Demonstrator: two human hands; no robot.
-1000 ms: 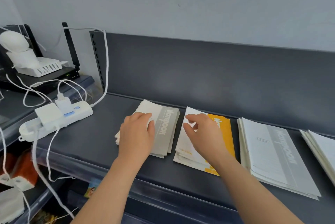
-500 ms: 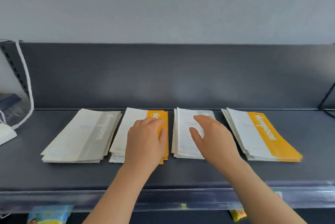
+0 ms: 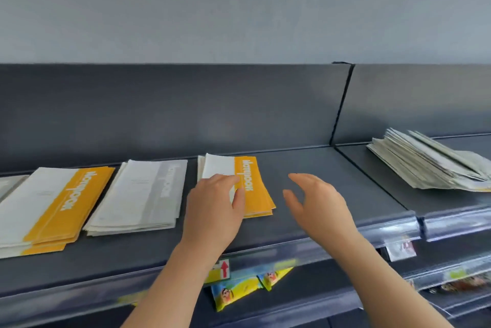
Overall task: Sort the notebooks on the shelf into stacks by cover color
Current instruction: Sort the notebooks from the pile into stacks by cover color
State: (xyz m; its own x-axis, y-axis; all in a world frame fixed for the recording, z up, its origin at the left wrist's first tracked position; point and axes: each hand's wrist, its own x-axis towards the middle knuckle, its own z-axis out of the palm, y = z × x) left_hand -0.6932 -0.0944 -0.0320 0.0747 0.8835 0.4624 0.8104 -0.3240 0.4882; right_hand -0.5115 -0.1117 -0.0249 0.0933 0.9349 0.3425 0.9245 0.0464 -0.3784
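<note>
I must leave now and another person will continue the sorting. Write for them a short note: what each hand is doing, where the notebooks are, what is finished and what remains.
Left hand: open, lying flat on the right orange stack.
Right hand: open and empty, over the bare shelf beside that stack.
Notebooks: from the left, a grey stack cut off at the frame edge, the left orange stack, the grey stack, then the right orange stack. An untidy fanned pile lies on the next shelf section, far right.
Done: four neat stacks, one colour on top of each.
Left: orange and grey each sit in two stacks; probably merge them, then sort the pile.
</note>
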